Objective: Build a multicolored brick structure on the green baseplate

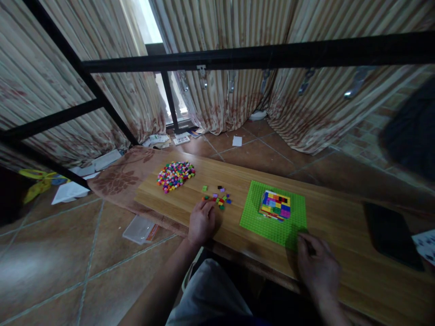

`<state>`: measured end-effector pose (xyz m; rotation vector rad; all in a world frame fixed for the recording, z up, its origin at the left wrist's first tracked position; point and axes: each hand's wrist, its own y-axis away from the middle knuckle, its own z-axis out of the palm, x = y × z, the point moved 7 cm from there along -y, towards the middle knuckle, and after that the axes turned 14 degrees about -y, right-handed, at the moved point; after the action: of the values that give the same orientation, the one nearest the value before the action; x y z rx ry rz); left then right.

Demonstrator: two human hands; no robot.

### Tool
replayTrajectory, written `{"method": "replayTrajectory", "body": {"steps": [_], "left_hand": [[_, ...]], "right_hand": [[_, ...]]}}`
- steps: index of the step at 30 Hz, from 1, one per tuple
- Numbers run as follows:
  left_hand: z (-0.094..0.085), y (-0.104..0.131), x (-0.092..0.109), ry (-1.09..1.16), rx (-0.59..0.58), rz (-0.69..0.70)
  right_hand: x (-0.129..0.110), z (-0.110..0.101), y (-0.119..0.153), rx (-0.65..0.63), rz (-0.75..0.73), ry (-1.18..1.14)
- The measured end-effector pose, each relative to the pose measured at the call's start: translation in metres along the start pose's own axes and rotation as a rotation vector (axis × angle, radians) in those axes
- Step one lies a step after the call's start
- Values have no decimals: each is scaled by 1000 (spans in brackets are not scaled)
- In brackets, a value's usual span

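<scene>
My left hand (pixel 202 222) rests on the wooden board with its fingers bent down at the near-left edge of a few loose toy bricks (pixel 222 198) in mixed colours. Whether a brick is between its fingertips is hidden. A green baseplate (pixel 250 213) lies to the right of them, bearing a low square block of multicoloured toy bricks (pixel 276 206). At the baseplate's near right corner is my right hand (pixel 319 267), fingers curled in and thumb close to them. What it may hold cannot be made out.
A heap of small bricks (pixel 176 175) lies toward the board's (pixel 231 176) far left. One green brick (pixel 204 188) sits apart. A dark flat object (pixel 390 235) lies at the right. Black metal bars (pixel 238 58) cross in front of curtains. A clear plastic lid (pixel 138 228) is on the floor.
</scene>
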<state>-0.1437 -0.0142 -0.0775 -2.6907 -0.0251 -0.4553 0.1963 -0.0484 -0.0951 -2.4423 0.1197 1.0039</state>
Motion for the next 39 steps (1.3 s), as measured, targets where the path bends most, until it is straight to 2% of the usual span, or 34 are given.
{"method": "replayTrajectory", "body": {"steps": [5,9,14,17,26,32,39], "left_hand": [[3,-8,5,8,-16,2],[6,-19,12,-69,-55,31],[9,-31,11,-137,-139,91],[9,-33,10,-123,-150,117],[4,-29,5,-55,-140,14],[8,-22,5,-2,-162,22],[5,-20,4,-3,-142,17]], "right_hand": [[-1,0,-1,3,-10,14],[0,0,-1,9,2,-4],[-1,1,-1,2,13,-38],[-2,1,-1,1,14,-53],[-1,1,-2,9,17,-53],[0,1,-1,7,27,-52],[-1,0,-1,11,13,-40]]}}
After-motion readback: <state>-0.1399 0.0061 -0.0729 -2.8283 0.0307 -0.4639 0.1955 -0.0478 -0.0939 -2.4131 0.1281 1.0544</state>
